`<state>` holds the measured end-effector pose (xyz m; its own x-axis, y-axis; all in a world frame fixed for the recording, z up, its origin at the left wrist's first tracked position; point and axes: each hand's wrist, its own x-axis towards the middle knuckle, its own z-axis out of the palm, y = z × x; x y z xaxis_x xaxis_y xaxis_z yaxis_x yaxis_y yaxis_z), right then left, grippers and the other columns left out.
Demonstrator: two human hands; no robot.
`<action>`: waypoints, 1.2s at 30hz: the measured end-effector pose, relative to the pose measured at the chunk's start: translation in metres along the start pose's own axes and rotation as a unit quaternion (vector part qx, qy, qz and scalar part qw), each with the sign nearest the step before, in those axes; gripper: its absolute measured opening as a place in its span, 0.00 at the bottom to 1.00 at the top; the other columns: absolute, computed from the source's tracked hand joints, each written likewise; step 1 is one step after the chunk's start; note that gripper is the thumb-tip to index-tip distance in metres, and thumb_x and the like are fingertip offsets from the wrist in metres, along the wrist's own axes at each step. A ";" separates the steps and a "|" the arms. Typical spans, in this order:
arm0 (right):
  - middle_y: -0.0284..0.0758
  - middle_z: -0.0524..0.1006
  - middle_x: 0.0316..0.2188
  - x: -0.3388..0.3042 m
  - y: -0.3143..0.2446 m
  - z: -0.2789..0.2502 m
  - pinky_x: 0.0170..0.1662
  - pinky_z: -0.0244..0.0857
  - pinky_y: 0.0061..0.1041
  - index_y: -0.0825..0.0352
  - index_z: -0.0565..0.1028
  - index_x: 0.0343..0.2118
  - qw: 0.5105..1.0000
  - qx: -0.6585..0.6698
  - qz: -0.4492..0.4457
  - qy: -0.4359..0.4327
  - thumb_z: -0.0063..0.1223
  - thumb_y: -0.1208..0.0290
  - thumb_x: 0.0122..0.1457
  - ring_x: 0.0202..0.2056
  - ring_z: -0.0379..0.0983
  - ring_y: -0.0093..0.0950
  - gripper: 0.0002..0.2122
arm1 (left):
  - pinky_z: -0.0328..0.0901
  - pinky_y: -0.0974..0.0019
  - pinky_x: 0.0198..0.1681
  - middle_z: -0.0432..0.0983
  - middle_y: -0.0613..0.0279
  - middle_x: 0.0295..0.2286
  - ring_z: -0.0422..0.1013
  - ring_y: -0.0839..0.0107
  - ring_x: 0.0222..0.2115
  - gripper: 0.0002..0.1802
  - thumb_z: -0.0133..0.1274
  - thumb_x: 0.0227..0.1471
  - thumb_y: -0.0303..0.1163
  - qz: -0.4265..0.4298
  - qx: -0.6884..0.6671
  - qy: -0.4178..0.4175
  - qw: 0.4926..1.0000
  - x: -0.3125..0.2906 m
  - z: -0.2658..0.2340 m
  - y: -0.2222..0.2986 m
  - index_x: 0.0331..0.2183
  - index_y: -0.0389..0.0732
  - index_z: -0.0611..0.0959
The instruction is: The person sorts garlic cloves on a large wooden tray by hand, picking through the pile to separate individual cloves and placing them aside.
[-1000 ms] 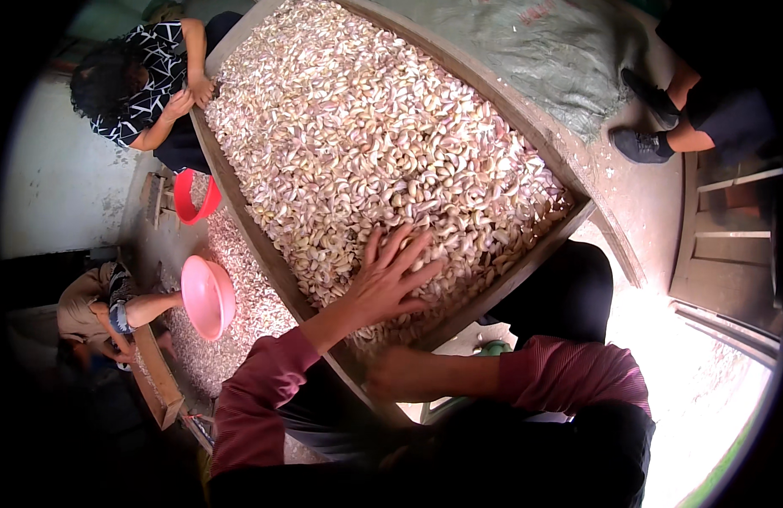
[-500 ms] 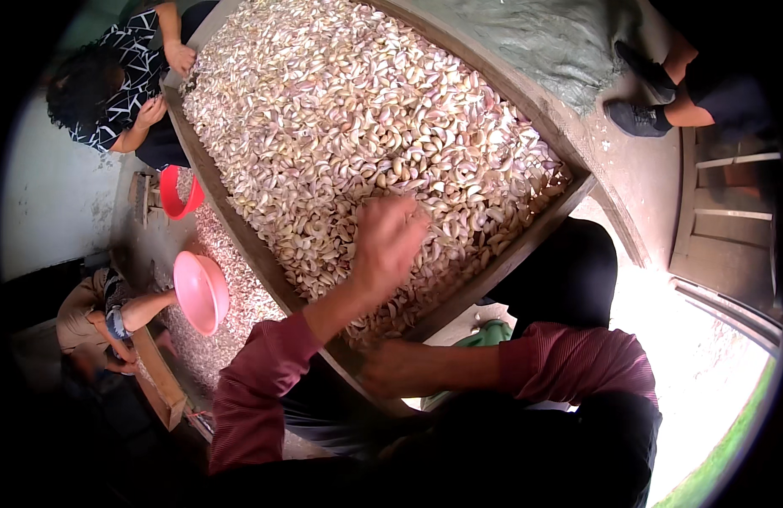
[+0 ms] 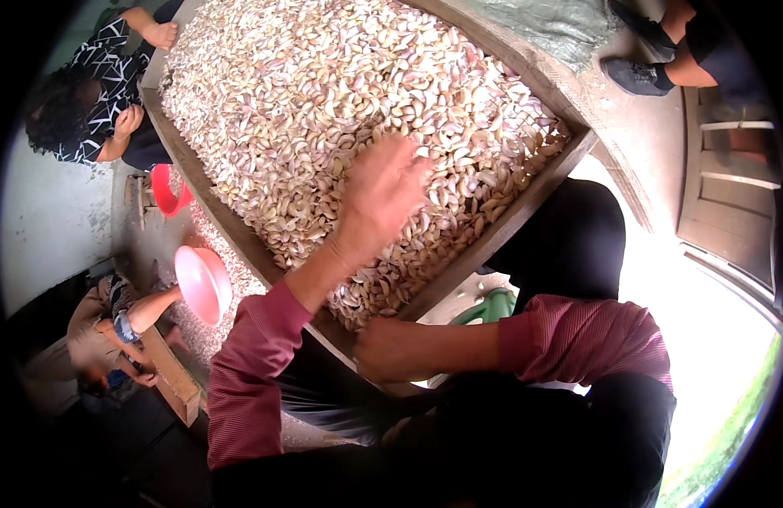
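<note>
A large wooden tray [image 3: 493, 241] is heaped with loose garlic cloves [image 3: 315, 93] in white and purplish skins. My left hand [image 3: 385, 186] reaches over its near part, back upward, with the fingers bent down onto the cloves. Motion blur and the hand itself hide the fingertips, so what they touch or hold cannot be made out. Beside the tray's near corner rests my right hand [image 3: 390, 349], curled into a closed shape. Whatever sits inside its fingers is hidden.
Across the tray at far left, a person in a patterned shirt [image 3: 112, 68] sits by its edge. A red basin [image 3: 173, 191] and a pink basin [image 3: 204, 284] stand at left, near spread cloves and another seated person [image 3: 99, 330]. Dark shoes [image 3: 637, 78] show at upper right.
My left hand has moved slightly up over the cloves, away from me. My right hand stays by the near corner. The far person's hands have drawn apart, one along the tray edge.
</note>
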<state>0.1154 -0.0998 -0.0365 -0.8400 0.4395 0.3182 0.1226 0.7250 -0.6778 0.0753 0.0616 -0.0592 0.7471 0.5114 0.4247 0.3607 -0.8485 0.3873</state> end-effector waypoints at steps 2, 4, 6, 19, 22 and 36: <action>0.37 0.76 0.21 0.005 -0.008 -0.010 0.28 0.69 0.32 0.68 0.77 0.19 0.998 0.002 -0.001 -0.064 0.54 0.71 0.45 0.25 0.76 0.34 0.06 | 0.59 0.50 0.57 0.71 0.51 0.50 0.65 0.57 0.53 0.17 0.57 0.50 0.32 0.070 -0.014 -0.153 0.986 -0.028 -0.005 0.041 0.43 0.38 0.80; 0.37 0.76 0.23 0.005 -0.010 -0.009 0.30 0.68 0.31 0.67 0.77 0.20 0.996 -0.015 -0.009 -0.090 0.54 0.71 0.45 0.28 0.76 0.34 0.05 | 0.51 0.47 0.62 0.65 0.52 0.56 0.57 0.58 0.60 0.21 0.59 0.50 0.35 0.203 0.077 -0.240 0.946 -0.039 0.002 0.042 0.47 0.42 0.80; 0.35 0.76 0.24 0.005 -0.008 -0.006 0.31 0.68 0.30 0.67 0.77 0.22 0.994 -0.030 -0.004 -0.105 0.54 0.71 0.46 0.30 0.76 0.33 0.05 | 0.44 0.45 0.65 0.59 0.53 0.60 0.50 0.60 0.64 0.27 0.60 0.49 0.39 0.209 0.083 -0.243 0.944 -0.019 0.011 0.024 0.51 0.45 0.77; 0.32 0.72 0.25 0.001 -0.002 -0.002 0.33 0.65 0.27 0.65 0.74 0.22 0.998 -0.015 0.011 -0.060 0.53 0.71 0.48 0.31 0.71 0.29 0.04 | 0.35 0.37 0.66 0.49 0.57 0.65 0.45 0.58 0.66 0.31 0.45 0.59 0.49 -0.126 0.359 -0.159 0.911 0.032 -0.060 -0.156 0.62 0.59 0.63; 0.32 0.73 0.25 -0.001 -0.002 0.000 0.33 0.65 0.27 0.65 0.74 0.23 0.998 -0.011 0.018 -0.053 0.53 0.70 0.48 0.31 0.71 0.29 0.04 | 0.40 0.39 0.65 0.52 0.53 0.63 0.53 0.55 0.62 0.33 0.48 0.57 0.53 -0.036 0.317 -0.137 0.938 0.013 -0.083 -0.143 0.62 0.55 0.64; 0.31 0.73 0.25 -0.002 -0.002 0.008 0.33 0.68 0.29 0.64 0.73 0.25 0.999 -0.019 -0.029 -0.016 0.53 0.69 0.46 0.29 0.73 0.30 0.05 | 0.43 0.40 0.63 0.60 0.55 0.58 0.52 0.59 0.62 0.18 0.58 0.47 0.27 -0.004 0.171 -0.312 0.935 -0.109 -0.104 -0.012 0.42 0.51 0.81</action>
<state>0.1121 -0.1066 -0.0409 -0.8630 0.3796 0.3334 0.0937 0.7687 -0.6327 -0.0687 0.0306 -0.0247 0.8856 0.4287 -0.1785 0.4446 -0.8938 0.0590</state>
